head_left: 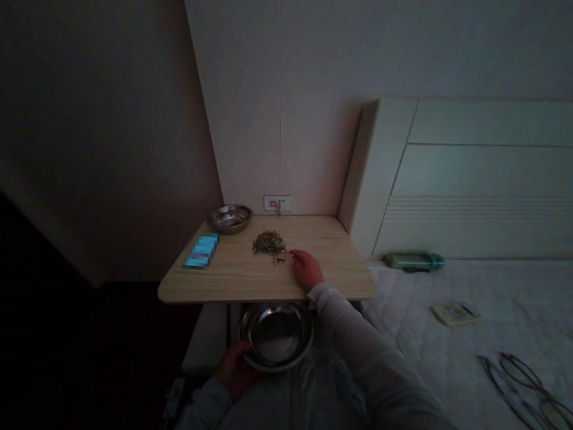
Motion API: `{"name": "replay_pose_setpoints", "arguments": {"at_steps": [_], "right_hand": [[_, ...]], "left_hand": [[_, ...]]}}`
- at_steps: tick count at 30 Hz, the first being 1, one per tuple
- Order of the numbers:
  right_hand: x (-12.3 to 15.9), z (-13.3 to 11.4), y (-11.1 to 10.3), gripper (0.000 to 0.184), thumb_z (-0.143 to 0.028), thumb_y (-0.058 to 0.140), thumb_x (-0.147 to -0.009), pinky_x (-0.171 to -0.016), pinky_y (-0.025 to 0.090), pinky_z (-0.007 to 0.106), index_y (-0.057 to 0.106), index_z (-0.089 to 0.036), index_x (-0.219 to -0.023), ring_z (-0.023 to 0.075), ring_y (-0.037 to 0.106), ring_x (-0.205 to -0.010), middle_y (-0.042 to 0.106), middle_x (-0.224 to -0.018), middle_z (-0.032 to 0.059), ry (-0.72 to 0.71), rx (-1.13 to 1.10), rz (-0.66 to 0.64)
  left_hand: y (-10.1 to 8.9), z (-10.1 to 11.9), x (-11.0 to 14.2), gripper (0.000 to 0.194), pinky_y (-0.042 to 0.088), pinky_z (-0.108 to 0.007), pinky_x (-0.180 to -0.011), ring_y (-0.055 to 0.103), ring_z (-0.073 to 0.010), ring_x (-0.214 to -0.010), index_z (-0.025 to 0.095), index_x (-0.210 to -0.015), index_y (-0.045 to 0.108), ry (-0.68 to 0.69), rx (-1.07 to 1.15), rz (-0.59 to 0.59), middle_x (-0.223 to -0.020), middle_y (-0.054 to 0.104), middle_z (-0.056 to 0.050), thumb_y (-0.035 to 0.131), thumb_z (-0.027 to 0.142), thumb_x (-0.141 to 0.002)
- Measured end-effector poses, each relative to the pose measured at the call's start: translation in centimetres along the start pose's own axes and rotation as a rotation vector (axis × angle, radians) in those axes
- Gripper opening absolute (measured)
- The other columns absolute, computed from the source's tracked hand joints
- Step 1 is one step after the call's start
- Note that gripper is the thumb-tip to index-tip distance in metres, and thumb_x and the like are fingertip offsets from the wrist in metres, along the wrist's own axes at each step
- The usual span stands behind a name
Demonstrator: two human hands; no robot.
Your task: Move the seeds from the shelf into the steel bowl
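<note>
A small pile of dark seeds or beans (268,243) lies on a light wooden table (240,281). My right hand (306,269) rests on the table just right of the pile, fingers curled toward it; what they pinch, if anything, is too small to see. Below the table's front edge, my left hand (235,369) grips the rim of a steel bowl (276,334), which is held level and looks empty.
A second steel bowl (229,217) sits at the table's back left corner, a blue phone (202,250) in front of it. A wall socket (277,203) is behind. On the bed at right lie a green case (413,260), a booklet (455,313) and cables (527,386).
</note>
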State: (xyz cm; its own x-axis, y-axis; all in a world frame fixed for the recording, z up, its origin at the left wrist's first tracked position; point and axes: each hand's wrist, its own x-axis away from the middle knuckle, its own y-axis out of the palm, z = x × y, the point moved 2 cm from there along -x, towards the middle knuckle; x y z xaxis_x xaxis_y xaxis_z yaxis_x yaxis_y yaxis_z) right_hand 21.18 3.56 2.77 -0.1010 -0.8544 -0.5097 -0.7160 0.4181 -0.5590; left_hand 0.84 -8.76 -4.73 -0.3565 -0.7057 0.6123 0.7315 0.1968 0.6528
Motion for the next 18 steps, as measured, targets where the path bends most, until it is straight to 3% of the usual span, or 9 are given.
{"name": "replay_pose_setpoints", "arguments": {"at_steps": [8, 18], "right_hand": [[-0.4, 1.1, -0.6, 0.033, -0.019, 0.038, -0.074, -0.07, 0.042, 0.027, 0.053, -0.017, -0.104, 0.014, 0.053, -0.069, 0.06, -0.076, 0.0037, 0.251, -0.078, 0.139], [-0.4, 1.1, -0.4, 0.032, -0.02, 0.039, -0.074, -0.071, 0.041, 0.027, 0.053, -0.019, -0.103, 0.0132, 0.053, -0.069, 0.06, -0.076, 0.0031, 0.248, -0.036, 0.076]], "left_hand": [[0.3, 0.0, 0.4, 0.015, 0.044, -0.036, -0.08, 0.059, -0.0229, -0.088, 0.009, -0.081, 0.056, -0.003, 0.001, -0.021, -0.073, 0.067, -0.008, 0.048, 0.01, -0.068], [0.4, 0.1, 0.5, 0.014, 0.045, -0.035, -0.077, 0.061, -0.0227, -0.083, 0.007, -0.079, 0.057, 0.006, -0.003, -0.04, -0.072, 0.067, -0.01, 0.049, 0.011, -0.068]]}}
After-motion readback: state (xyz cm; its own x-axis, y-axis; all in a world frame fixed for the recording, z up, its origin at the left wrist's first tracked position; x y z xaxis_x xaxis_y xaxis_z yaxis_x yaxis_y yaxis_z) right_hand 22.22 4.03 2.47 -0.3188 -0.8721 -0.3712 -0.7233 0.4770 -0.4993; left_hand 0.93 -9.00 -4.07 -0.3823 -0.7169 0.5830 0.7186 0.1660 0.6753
